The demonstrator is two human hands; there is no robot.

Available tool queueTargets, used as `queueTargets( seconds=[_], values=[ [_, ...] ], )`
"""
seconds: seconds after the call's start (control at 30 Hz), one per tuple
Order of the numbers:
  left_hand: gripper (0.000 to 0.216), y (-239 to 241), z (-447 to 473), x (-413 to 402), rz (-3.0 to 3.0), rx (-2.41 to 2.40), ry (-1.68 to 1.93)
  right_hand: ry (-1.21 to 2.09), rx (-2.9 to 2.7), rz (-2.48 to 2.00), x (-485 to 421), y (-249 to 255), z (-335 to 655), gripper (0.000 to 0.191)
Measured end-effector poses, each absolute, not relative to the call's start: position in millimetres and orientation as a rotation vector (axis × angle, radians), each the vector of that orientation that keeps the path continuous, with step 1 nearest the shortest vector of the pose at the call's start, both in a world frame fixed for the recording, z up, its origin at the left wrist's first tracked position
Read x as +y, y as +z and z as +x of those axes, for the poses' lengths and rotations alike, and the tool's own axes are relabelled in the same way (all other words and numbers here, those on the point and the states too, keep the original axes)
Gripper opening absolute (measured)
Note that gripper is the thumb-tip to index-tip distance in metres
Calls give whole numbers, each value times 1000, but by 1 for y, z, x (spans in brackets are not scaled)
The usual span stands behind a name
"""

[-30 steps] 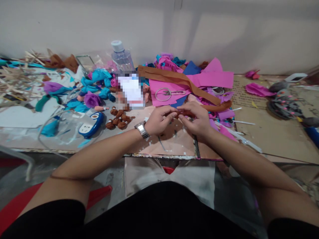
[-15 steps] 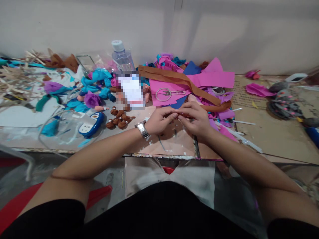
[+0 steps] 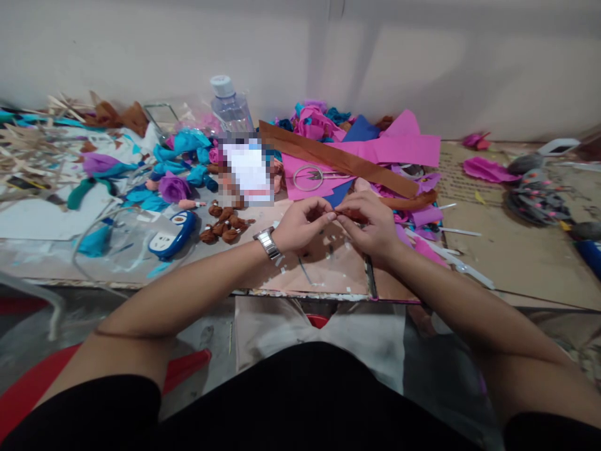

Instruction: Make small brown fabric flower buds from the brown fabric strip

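Observation:
My left hand (image 3: pixel 303 225), with a metal watch (image 3: pixel 268 243) on its wrist, meets my right hand (image 3: pixel 370 224) over the near part of the table. Thumbs and fingertips of both are closed in a pinch on a bit of brown crepe paper, mostly hidden by the fingers. A long brown crepe paper strip (image 3: pixel 347 158) lies across the pile beyond; it doubles back at the right and passes behind my right hand. Small scissors (image 3: pixel 310 177) rest on pink paper (image 3: pixel 399 150) under the strip. Several brown crepe paper balls (image 3: pixel 228 225) sit left of my left hand.
A water bottle (image 3: pixel 231 106) stands behind a blurred-out phone-like rectangle (image 3: pixel 248 169). Blue and purple paper flowers (image 3: pixel 173 186), a blue-and-white device (image 3: pixel 173 235) and a cable lie leftward. White sticks (image 3: pixel 469 269) and cardboard (image 3: pixel 493 244) are at right. A wall closes the back.
The brown strip, bent and sagging before, now lies straighter and flatter over the pink paper. My fingers have shifted slightly, the left ones more curled; both hands stay together.

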State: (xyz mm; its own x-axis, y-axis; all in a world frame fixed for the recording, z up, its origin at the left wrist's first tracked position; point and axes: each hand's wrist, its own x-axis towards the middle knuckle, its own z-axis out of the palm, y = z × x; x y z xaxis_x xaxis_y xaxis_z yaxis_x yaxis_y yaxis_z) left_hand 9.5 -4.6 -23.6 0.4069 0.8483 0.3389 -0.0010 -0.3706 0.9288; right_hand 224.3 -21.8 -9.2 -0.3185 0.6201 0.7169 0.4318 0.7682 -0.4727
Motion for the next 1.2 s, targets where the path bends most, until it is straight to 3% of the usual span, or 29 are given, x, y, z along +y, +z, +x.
queueTargets(
  seconds=[0.67,1.2],
  values=[
    [53,-20,10,-4,1667,727,1016,231,-1925,-758,-24,-6,222,8],
    [37,-20,7,-6,1883,812,1155,193,-1994,-821,-21,-11,223,13]
  ],
)
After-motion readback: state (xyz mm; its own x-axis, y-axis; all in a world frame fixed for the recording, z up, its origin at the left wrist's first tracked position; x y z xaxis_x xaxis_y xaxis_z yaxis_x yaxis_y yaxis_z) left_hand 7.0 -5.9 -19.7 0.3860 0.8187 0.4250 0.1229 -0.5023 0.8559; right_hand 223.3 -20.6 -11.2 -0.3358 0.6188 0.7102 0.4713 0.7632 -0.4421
